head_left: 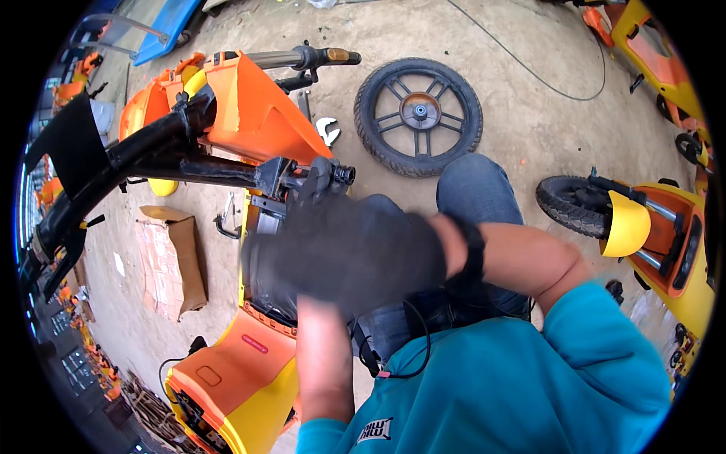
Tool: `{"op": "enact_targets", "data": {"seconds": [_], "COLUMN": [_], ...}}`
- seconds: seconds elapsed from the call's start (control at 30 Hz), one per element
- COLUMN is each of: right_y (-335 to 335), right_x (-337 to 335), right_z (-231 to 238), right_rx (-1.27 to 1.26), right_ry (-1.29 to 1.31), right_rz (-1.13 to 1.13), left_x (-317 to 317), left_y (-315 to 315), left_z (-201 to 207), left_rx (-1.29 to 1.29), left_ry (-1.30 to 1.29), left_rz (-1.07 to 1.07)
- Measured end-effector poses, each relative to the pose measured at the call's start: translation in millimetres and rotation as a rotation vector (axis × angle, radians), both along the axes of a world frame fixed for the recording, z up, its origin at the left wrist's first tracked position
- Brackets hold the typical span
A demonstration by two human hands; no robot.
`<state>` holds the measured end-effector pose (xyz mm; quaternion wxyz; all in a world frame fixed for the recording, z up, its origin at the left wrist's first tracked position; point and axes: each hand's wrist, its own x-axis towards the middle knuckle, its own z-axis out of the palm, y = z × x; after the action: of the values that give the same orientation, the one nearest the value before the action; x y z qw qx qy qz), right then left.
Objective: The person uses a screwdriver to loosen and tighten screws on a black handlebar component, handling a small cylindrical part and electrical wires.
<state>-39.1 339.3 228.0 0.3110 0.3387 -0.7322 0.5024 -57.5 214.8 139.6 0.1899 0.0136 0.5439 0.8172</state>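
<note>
Both my hands wear dark gloves and overlap in front of me. My left hand (311, 195) reaches up past the other glove. Its fingers bend over the end of a black frame tube (219, 171), beside a round black ring (345, 175). My right hand (370, 253) crosses over from the right, smeared by motion, and its fingers cannot be made out. It hides most of my left hand and whatever lies beneath. The tube belongs to a partly stripped orange and yellow scooter (234, 363), whose orange front panel (253, 113) stands beyond my hands.
A black spoked wheel (420, 112) lies flat on the concrete floor ahead. Near it is an adjustable wrench (327, 131). A cardboard box (170, 261) sits at the left. Another yellow scooter (665, 234) is at the right, its front wheel (572, 206) toward me. A cable (556, 89) trails across the floor.
</note>
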Motion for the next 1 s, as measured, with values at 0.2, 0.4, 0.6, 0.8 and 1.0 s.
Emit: {"op": "enact_targets", "data": {"seconds": [0.2, 0.4, 0.6, 0.8, 1.0], "right_y": [124.6, 99.9, 94.6, 93.0, 93.0], "right_x": [-53.8, -40.3, -46.0, -46.9, -50.8], "right_z": [-59.4, -99.6, -105.9, -112.2, -124.7], "right_rx": [-1.634, -2.074, -2.181, -2.222, -2.223], "right_ry": [-0.878, -1.003, -0.988, -1.089, -1.095], "right_rz": [0.413, 0.286, 0.445, 0.402, 0.405], "left_x": [8.3, 8.2, 6.1, 8.5, 9.0], "left_y": [25.9, 20.7, 19.8, 17.4, 17.2], "left_z": [36.6, 39.4, 40.7, 37.4, 37.5], "left_rx": [-0.161, -0.006, 0.036, -0.021, -0.071], "left_ry": [0.051, -0.067, -0.114, -0.019, 0.038], "left_rz": [0.105, 0.104, 0.103, 0.079, 0.059]}}
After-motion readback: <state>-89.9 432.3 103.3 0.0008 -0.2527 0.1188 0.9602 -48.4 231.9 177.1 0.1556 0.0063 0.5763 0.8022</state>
